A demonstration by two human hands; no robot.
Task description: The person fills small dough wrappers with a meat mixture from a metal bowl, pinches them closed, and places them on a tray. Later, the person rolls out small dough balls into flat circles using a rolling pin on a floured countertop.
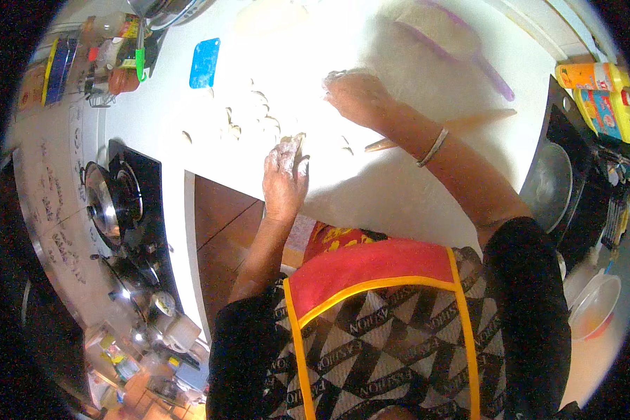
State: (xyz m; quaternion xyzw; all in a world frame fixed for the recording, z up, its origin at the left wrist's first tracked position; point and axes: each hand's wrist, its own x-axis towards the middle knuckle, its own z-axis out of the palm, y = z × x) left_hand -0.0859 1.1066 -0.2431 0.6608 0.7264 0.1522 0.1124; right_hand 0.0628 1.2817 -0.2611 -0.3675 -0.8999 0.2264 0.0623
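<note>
My left hand [286,176] is at the front edge of the white worktop [341,210], its fingers bent together and dusted with flour. Glare hides whether anything is between its fingertips. Several small pale dough pieces [234,131] lie beyond it and to its left, partly washed out by bright light. Farther out over the worktop is my right hand [357,97], blurred, with white-coated fingers curled; what they hold cannot be made out. A wooden rolling pin [380,144] passes beneath my right forearm. Another dough piece [346,145] lies between my hands.
A blue dough scraper [205,63] lies at the far left, and a purple-rimmed scoop [441,31] at the far right. Beyond the scraper is a steel pan [163,13]. A gas hob [136,194] with a lidded pot [102,202] stands left; a wok [548,184] stands right.
</note>
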